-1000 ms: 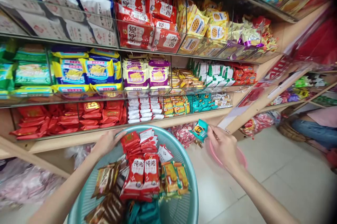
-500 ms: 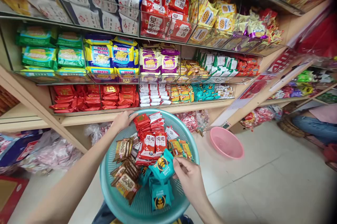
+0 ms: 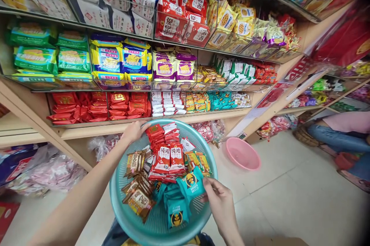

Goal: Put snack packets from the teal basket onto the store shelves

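A round teal plastic basket [image 3: 115, 196] with slotted sides sits low in front of me. My left hand [image 3: 134, 131] grips its far left rim, the fingertips partly out of sight. Between the thumb and fingers of my right hand [image 3: 220, 199] is the edge of a teal snack packet [image 3: 191, 183], tilted above the basket's right side. Another teal packet [image 3: 177, 212] lies below it. Red packets [image 3: 162, 158] are stacked in the middle, brown packets [image 3: 139, 202] lie to the left, and yellow-orange packets [image 3: 199, 161] to the right.
Shelves with clear-fronted bins hold green biscuit packs [image 3: 35, 58], red packets [image 3: 118, 105] and teal packets [image 3: 222, 101]. A pink basin [image 3: 243, 154] stands on the tiled floor [image 3: 277, 199]. Another person's jeans-clad leg [image 3: 326, 134] is at the right. Bagged goods [image 3: 52, 173] lie under the shelves.
My right hand has moved to the right and slightly down, carrying the pinched teal packet toward the basket's right side. My left hand stays on the rim. The view has shifted slightly.
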`<state>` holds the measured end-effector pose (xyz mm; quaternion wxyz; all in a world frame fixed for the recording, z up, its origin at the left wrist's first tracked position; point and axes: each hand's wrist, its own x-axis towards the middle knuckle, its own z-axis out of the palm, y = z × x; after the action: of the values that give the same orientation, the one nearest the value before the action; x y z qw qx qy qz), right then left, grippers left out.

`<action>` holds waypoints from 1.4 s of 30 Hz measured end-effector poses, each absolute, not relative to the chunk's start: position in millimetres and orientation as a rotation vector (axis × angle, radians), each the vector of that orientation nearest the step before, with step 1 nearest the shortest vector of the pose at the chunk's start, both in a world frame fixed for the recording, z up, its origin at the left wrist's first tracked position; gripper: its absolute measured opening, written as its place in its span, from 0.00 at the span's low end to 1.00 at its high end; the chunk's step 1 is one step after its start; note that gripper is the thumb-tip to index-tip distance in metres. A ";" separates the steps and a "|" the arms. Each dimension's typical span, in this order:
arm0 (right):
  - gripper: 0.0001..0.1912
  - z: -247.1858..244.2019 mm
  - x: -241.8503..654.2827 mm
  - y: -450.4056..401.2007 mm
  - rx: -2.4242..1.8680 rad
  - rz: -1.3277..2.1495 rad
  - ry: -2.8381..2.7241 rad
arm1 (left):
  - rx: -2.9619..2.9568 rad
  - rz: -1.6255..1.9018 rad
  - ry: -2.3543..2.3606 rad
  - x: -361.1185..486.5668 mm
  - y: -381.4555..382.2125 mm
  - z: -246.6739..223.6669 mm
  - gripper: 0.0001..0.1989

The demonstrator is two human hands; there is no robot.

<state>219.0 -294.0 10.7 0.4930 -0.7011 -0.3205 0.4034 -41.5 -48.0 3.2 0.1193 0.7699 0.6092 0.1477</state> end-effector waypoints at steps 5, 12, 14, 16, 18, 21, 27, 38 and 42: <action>0.20 8.8 216.2 -294.1 -1.623 1.267 -0.591 | 2.253 0.446 1.766 -43.1 -46.3 0.9 0.26; 0.19 -5.8 209.3 -295.4 -1.592 1.394 -0.550 | 2.261 0.453 1.761 -43.7 -45.2 -1.3 0.25; 0.19 -5.3 206.6 -294.2 -1.602 1.401 -0.542 | 2.259 0.450 1.761 -43.4 -45.1 -0.8 0.25; 0.17 -2.9 204.6 -292.3 -1.608 1.402 -0.536 | 2.262 0.445 1.758 -43.2 -44.8 -0.5 0.26; 0.16 -0.8 203.8 -290.3 -1.603 1.399 -0.542 | 2.258 0.446 1.762 -43.2 -44.2 -0.7 0.26; 0.15 -1.7 205.2 -288.1 -1.609 1.406 -0.548 | 2.252 0.456 1.761 -43.5 -43.5 -1.4 0.25; 0.15 -1.1 214.7 -290.6 -1.653 1.390 -0.533 | 2.275 0.481 1.719 -44.6 -44.3 -1.9 0.25; 0.15 4.3 255.8 -311.1 -1.810 1.046 -0.863 | 2.280 0.483 1.723 -43.9 -43.6 -2.3 0.26; 0.11 -2.2 255.3 -311.5 -1.902 0.962 -0.954 | 2.296 0.465 1.734 -43.8 -44.8 -0.9 0.26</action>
<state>255.3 -311.5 -2.2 0.3924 -0.7492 -0.3757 0.3790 -43.8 -44.8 -0.9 0.1131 0.7827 0.5912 0.1586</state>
